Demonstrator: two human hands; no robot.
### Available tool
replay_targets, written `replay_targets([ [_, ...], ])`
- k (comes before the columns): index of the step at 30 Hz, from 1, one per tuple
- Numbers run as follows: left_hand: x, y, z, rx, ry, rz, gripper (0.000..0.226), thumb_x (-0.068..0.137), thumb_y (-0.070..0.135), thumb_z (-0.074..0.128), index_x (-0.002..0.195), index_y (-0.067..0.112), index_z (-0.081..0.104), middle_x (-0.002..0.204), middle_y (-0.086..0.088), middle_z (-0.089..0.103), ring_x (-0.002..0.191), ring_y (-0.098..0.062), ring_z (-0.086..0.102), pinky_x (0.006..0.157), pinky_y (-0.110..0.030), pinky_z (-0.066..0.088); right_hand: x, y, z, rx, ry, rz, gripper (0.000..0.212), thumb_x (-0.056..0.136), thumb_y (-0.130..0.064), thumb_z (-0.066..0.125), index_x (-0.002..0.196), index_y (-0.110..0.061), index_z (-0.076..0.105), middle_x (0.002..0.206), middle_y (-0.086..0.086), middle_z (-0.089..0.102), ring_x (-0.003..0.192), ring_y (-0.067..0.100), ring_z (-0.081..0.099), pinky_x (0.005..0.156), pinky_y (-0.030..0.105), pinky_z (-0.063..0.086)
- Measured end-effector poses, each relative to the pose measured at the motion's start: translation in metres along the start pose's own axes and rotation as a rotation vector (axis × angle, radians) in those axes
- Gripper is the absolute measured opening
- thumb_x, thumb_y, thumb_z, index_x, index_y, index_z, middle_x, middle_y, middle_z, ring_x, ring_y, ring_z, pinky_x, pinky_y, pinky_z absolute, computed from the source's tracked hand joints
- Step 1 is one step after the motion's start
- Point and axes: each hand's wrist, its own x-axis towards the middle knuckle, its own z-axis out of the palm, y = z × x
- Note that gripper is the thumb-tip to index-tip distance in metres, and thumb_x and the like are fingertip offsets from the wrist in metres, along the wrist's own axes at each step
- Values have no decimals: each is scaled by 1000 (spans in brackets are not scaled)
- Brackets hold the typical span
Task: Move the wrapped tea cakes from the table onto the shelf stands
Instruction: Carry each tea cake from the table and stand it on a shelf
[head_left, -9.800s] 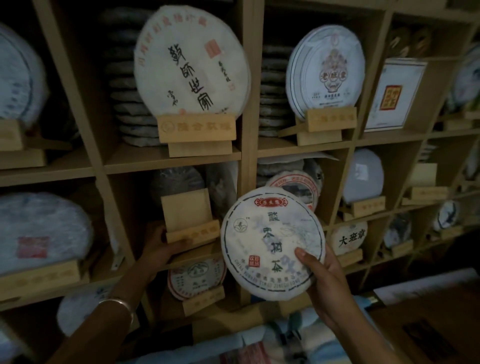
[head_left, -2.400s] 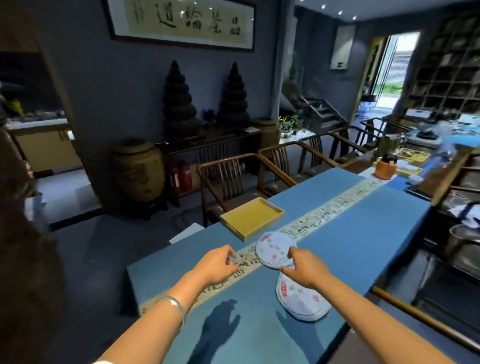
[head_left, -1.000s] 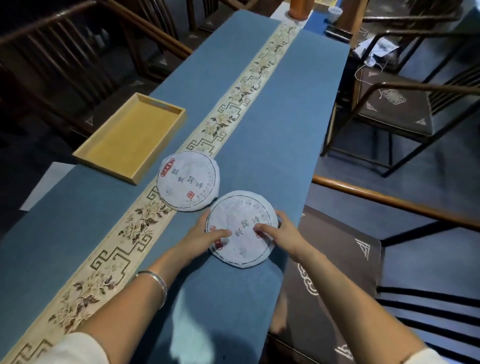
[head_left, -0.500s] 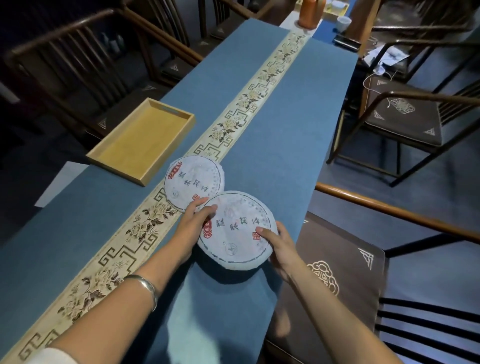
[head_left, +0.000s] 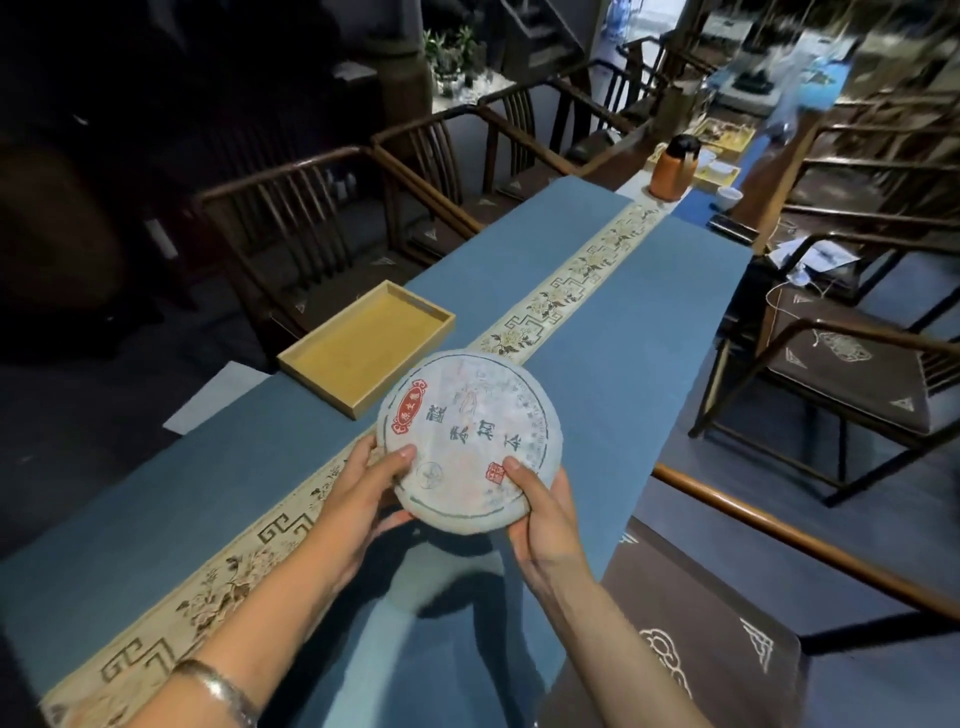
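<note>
A round tea cake (head_left: 470, 441) wrapped in white paper with a red label and dark characters is lifted above the blue table (head_left: 628, 332), its face tilted toward me. My left hand (head_left: 358, 493) grips its lower left edge, thumb on the face. My right hand (head_left: 545, 514) grips its lower right edge, thumb also on top. The second cake seen earlier is not visible; the held one covers that spot. No shelf or stand is in view.
A shallow yellow wooden tray (head_left: 363, 348) lies on the table just beyond the cake to the left. An orange flask (head_left: 672, 169) and small cups stand at the far end. Wooden chairs line both long sides; a brown cushioned seat (head_left: 701, 634) is at my right.
Both hands have lifted the near tea cake off the table and raised it toward me. The view has tilted up along the table, and the other cake has gone out of sight.
</note>
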Motion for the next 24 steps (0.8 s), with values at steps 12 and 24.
replay_targets([
  [12,-64,15,-63,-445,172,179,67,72,4,78,134,13,53,125,-15,67,113,-31,66,82,-44,60,-46,41,83,-155,-409,228,54,80,-5,69,132,-11,56,126,16,68,117,31,64,92,44,57],
  [24,-209,64,-187,-423,507,444,65,65,4,76,127,11,60,119,-17,70,110,-34,67,83,-44,60,-87,80,207,-511,-660,462,78,76,-72,57,128,-15,60,117,14,71,106,31,69,86,45,57],
])
